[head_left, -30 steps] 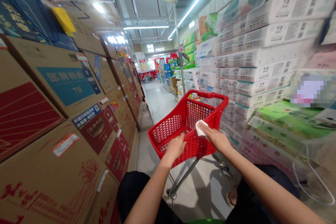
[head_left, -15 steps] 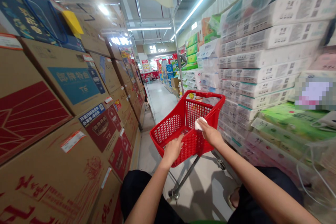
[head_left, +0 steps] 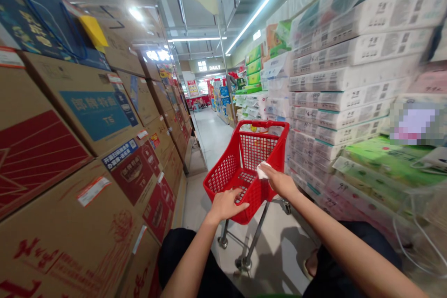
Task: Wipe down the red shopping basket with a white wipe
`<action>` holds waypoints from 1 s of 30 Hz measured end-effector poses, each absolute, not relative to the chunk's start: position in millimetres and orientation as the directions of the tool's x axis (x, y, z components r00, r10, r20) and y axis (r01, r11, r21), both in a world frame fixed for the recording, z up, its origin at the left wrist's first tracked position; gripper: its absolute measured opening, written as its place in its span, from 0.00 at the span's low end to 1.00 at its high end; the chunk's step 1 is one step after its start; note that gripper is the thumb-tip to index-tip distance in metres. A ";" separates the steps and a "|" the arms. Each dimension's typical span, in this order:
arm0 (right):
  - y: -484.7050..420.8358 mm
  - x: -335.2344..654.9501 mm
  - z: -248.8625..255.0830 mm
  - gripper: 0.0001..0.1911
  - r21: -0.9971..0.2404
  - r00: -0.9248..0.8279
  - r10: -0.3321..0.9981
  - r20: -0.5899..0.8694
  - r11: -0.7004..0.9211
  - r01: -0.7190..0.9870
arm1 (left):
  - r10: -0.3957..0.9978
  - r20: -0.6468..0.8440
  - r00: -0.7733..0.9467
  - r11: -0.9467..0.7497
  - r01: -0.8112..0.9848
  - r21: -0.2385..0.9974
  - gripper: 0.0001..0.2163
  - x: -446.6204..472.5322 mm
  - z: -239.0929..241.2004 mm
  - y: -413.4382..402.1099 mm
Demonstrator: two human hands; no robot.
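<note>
Two hands reach out to a red shopping cart (head_left: 223,174) standing on the aisle floor (head_left: 209,137) at 12 o'clock. The left hand (head_left: 225,205) rests on the basket's near rim, fingers loosely spread over the mesh. The right hand (head_left: 281,182), toward 1 o'clock, presses a white cloth (head_left: 261,171) against the basket's right rim, fingers held together on it. Stacked cardboard cartons (head_left: 87,116) wall the aisle at 9 o'clock; wrapped tissue packs (head_left: 349,79) pile up at 3 o'clock. Far off at 12 hangs a lit sign (head_left: 209,66).

Red cart (head_left: 249,167) now straighter (left hand (head_left: 225,205) lower)
</note>
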State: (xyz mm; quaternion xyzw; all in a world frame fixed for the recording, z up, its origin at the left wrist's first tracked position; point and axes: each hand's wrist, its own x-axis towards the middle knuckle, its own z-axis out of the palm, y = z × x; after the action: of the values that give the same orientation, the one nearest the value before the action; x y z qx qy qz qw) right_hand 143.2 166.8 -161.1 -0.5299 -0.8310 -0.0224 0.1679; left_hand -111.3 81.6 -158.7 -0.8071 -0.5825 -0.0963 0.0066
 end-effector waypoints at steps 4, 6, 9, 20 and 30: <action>155.6 135.1 -167.7 0.35 -0.158 -0.360 0.883 0.301 0.419 0.894 | 0.935 0.149 0.322 -0.325 0.946 -0.001 0.25 -117.4 -164.8 80.5; 143.3 128.0 -172.3 0.36 -0.159 -0.397 0.863 0.312 0.459 0.874 | 0.944 0.141 0.299 -0.298 0.954 -0.029 0.25 -113.8 -167.5 82.6; 126.9 120.8 -176.9 0.38 -0.135 -0.473 0.816 0.332 0.537 0.832 | 0.956 0.127 0.264 -0.261 0.965 -0.037 0.26 -106.6 -170.0 86.9; 151.7 138.2 -161.9 0.34 -0.073 -0.406 0.863 0.302 0.445 0.892 | 0.834 0.202 0.513 -0.533 0.844 0.061 0.20 -100.5 -164.6 95.6; 116.3 133.7 -182.4 0.34 -0.016 -0.446 0.827 0.341 0.480 0.877 | 0.907 0.175 0.383 -0.389 0.921 0.001 0.25 -106.6 -175.8 104.1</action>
State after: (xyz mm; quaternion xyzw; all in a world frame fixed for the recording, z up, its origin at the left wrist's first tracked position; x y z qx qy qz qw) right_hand 133.7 116.3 -182.4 -0.5034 -0.8464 -0.0815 0.1532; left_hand -106.6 104.1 -175.8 -0.8303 -0.5504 -0.0735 0.0482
